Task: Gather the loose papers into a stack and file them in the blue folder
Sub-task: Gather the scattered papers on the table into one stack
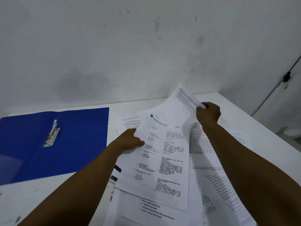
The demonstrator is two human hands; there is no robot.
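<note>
We look down on a white table (pixel 68 190) set against a stained pale wall (pixel 114 46), which fills the whole upper half of the view from 9 o'clock round to 3 o'clock. The loose papers (pixel 210 181) cover the table from the centre down to 5 o'clock, a spread of printed sheets overlapping at odd angles rather than squared up. At 9 o'clock lies the blue folder (pixel 78 144), opened flat on the table and well apart from most of the sheets, its near right corner just beside the edge of the pile. The top sheet (pixel 162 160), a page of text in two columns, sits tilted over the others near the centre. We see the left hand (pixel 130 141) at its left edge, thumb on top of the page and fingers tucked beneath, pinching it. At 2 o'clock the right hand (pixel 207 112) is curled tight on the far end of a raised sheet (pixel 184 98), whose corner lifts clear of the table and bends upward. A metal clip (pixel 51 134) is fixed along the spine of the folder, tilted slightly. A thin dark cable (pixel 276 88) runs down the wall at 3 o'clock
</note>
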